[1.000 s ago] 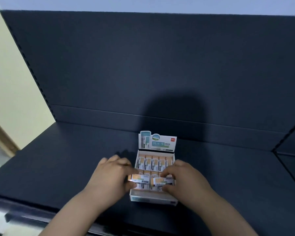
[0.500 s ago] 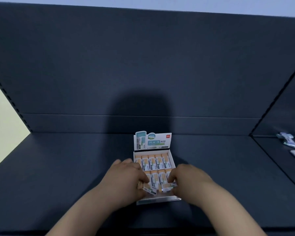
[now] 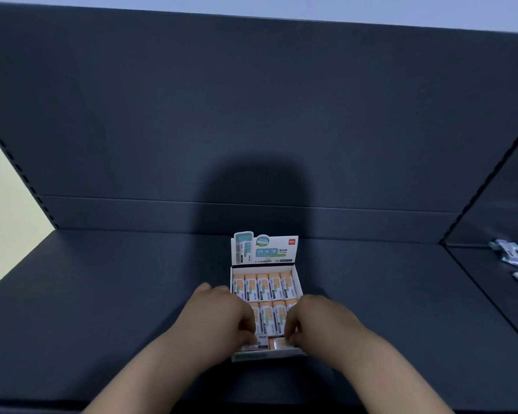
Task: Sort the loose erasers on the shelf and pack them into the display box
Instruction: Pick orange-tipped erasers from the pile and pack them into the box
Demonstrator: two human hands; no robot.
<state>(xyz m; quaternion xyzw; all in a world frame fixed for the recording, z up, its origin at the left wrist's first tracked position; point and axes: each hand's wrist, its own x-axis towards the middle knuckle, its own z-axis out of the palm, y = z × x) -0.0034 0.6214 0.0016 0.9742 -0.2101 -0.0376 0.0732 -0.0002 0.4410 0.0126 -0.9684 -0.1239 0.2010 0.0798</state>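
Left hand [image 3: 219, 321], right hand [image 3: 320, 324] pinch half-hidden front erasers [image 3: 277, 343].

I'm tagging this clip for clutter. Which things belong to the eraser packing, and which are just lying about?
Job: display box, packed erasers, front-row erasers, left hand and right hand gripping them.
Lying about: pale packets on the right-hand shelf section, too blurred to identify.
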